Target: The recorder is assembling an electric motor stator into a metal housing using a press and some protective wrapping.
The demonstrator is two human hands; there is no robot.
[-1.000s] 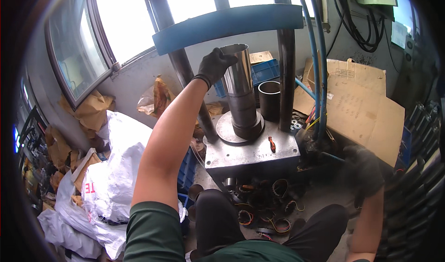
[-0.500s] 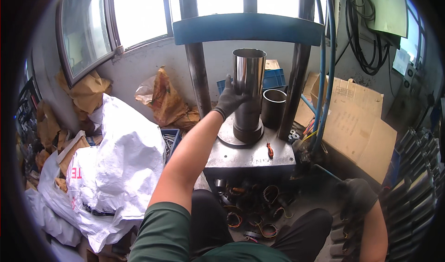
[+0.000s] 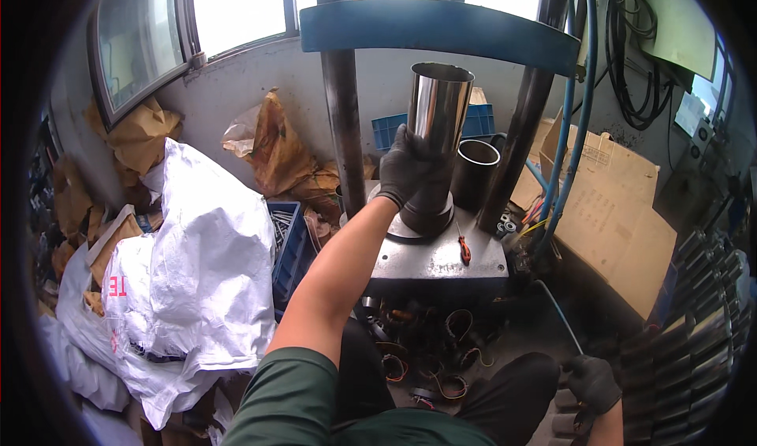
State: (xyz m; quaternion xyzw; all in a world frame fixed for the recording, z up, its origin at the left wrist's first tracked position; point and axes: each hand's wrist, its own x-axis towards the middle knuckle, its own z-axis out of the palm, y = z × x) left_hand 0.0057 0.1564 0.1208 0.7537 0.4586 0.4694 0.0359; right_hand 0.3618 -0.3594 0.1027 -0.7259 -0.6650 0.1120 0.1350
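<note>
A shiny metal tube (image 3: 440,111) stands upright on a dark round base (image 3: 426,219) on the press's metal table. My left hand (image 3: 406,168), in a dark glove, is closed around the tube's left side; some of its fingers merge with the dark lower part. At the lower right, my gloved right hand (image 3: 593,383) is closed at the end of a thin curved rod (image 3: 561,312). A screwdriver with an orange and black handle (image 3: 464,250) lies on the table right of the base. Behind it stands a wider dark cylinder (image 3: 475,179).
Two dark press columns (image 3: 344,123) carry a blue crossbeam (image 3: 438,32) above the tube. Wound parts with coloured wires (image 3: 430,359) lie below the table. White sacks (image 3: 213,249) and a blue bin (image 3: 293,249) are left; cardboard (image 3: 607,209) and stacked metal tubes (image 3: 698,351) are right.
My right hand has moved down and left, and the rod now slants more steeply to it. My left hand stays on the tube. The whole view has shifted slightly.
</note>
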